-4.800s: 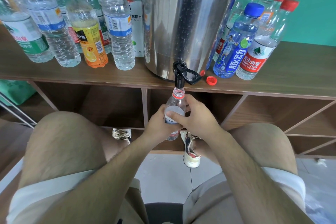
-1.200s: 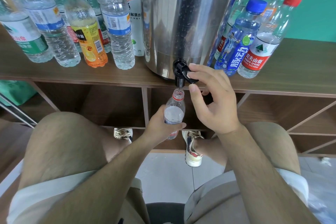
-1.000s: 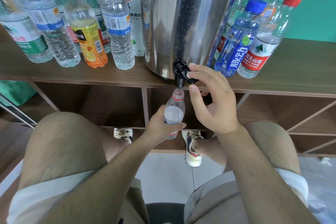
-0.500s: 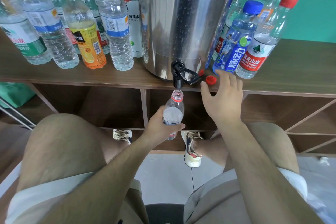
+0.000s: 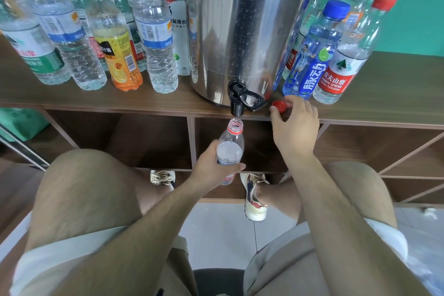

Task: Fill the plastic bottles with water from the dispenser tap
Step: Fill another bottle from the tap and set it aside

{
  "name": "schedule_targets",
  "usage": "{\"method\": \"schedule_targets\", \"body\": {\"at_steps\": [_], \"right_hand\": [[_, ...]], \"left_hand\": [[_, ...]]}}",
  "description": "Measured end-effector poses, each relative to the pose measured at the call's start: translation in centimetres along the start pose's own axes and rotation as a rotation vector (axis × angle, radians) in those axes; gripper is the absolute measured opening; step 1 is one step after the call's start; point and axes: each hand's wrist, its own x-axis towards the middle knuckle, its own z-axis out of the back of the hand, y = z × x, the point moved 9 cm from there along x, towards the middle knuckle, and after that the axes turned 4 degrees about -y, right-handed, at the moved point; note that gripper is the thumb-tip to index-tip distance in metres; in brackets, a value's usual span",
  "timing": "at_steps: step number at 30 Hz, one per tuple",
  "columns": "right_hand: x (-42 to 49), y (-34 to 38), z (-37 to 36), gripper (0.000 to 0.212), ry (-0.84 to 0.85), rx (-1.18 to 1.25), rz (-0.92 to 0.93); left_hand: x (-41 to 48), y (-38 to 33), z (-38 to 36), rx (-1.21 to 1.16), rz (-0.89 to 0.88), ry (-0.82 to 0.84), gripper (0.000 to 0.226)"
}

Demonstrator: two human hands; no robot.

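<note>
Below the tap (image 5: 236, 106), your left hand (image 5: 211, 170) wraps the uncapped bottle (image 5: 230, 149) at its label while your right hand (image 5: 294, 127) pinches the red cap (image 5: 279, 106) on the shelf (image 5: 168, 101); thin, soft walls likely buckle, so hold gently mid-body.

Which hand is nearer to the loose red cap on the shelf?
Right. The right hand pinches the red cap at the shelf edge, just right of the tap. The left hand is lower and further left, holding the bottle under the tap.
</note>
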Motion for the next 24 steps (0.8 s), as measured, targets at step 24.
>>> {"method": "schedule_targets", "body": {"at_steps": [24], "right_hand": [[-2.6,3.8,1.6,0.028,0.182,0.743,0.141]], "left_hand": [[-0.1,0.1,0.2,-0.040,0.000,-0.011,0.076]]}}
